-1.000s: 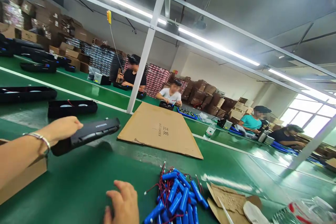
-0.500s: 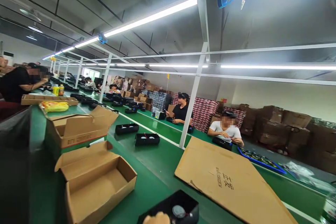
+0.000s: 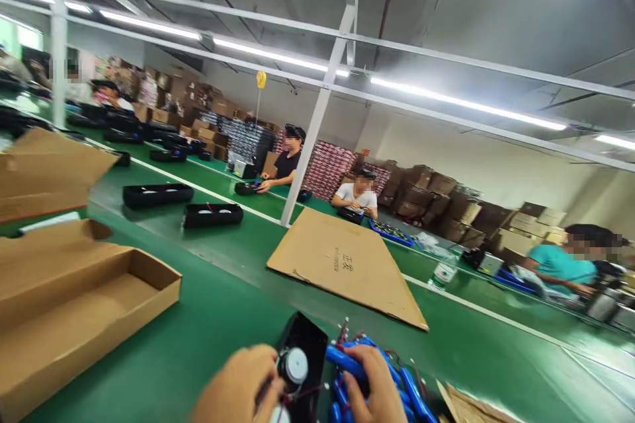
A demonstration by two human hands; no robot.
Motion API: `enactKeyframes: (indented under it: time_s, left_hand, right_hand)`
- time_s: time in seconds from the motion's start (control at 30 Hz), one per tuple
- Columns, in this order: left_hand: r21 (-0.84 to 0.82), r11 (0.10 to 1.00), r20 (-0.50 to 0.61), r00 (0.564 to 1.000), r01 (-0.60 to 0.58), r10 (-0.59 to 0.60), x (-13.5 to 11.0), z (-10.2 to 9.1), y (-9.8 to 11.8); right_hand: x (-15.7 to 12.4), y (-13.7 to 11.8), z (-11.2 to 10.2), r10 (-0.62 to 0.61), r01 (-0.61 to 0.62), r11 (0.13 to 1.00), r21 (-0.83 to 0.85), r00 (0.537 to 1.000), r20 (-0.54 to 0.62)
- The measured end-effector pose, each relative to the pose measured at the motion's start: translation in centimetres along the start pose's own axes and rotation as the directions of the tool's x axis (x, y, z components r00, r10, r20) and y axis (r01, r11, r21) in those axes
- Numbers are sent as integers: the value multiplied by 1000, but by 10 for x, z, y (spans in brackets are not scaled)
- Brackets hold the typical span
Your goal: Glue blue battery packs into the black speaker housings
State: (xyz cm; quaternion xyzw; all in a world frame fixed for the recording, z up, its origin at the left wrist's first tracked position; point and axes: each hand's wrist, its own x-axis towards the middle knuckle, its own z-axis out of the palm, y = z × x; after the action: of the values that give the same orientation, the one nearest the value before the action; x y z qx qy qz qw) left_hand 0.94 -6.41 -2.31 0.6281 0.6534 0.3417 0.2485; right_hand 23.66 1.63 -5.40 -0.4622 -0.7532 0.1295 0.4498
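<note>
A black speaker housing (image 3: 311, 370) lies tilted at the bottom middle, with a round silver-white speaker driver (image 3: 296, 365) and thin dark red wires inside. My left hand (image 3: 243, 383) is closed on its left side, the fingertips bent at the edge near the driver. Right of the housing is a pile of blue shrink-wrapped battery packs (image 3: 411, 391) with wires and small white connectors. My right hand (image 3: 374, 383) has thumb and fingers closed around one blue battery pack (image 3: 346, 363) at the pile's left side. The lower parts of both hands run out of view.
An open cardboard box (image 3: 94, 337) stands at the left, another box (image 3: 44, 175) behind it. Two black housings (image 3: 213, 215) lie on the green belt. A flat cardboard sheet (image 3: 347, 264) leans ahead, near a white post (image 3: 317, 119). A bottle (image 3: 441, 274) and several co-workers are beyond.
The view has swung right and down. My right hand and the blue battery packs have come into view. More of my left hand shows at the housing, which is now turned more lengthwise.
</note>
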Motion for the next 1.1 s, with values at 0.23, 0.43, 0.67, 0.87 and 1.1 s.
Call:
enactKeyframes:
  time_s: [0.23, 0.43, 0.67, 0.87, 1.1]
  left_hand:
    - [-405, 886, 107, 974, 225, -198, 46, 13, -52]
    - [-671, 707, 259, 964, 222, -56, 45, 33, -67]
    - [-711, 653, 261, 960, 261, -100, 42, 31, -59]
    - [-730, 618, 273, 954, 290, -124, 43, 28, -50]
    - [-756, 572, 305, 944, 319, -124, 43, 29, -51]
  right_hand:
    - [27, -40, 13, 60, -58, 998, -18, 990, 131]
    - [57, -46, 34, -147, 157, 987, -25, 963, 225]
    - [68, -31, 56, -236, 273, 960, -66, 911, 339]
    - [85, -26, 62, -327, 382, 924, -38, 835, 442]
    - [94, -12, 72, -362, 434, 898, -65, 816, 451]
